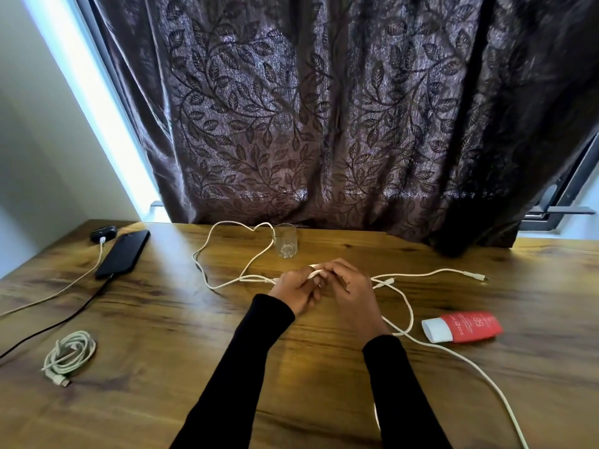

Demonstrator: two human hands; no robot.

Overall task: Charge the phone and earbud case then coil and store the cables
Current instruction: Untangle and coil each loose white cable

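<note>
Head view, wooden table [324, 367] as landmark. White cable [227, 251]: thin, long, sprawled in loose loops across the table's middle, one plug end [476, 276] pointing right; both hands meet on it at centre. Left hand [296, 290] and right hand [348, 286], black sleeves, fingers curled, pinching a short doubled stretch of the cable between them. Coiled white cable [69, 353]: near left edge, wound in a ring. Black phone [124, 252]: far left, long axis running toward the back, dark lead at its near end. Earbud case [103, 233]: behind the phone, white lead plugged in. Drinking glass [285, 240]: upright, beyond the hands. Red tube [463, 327]: right side, lying flat, marked "50"; other print unreadable.
</note>
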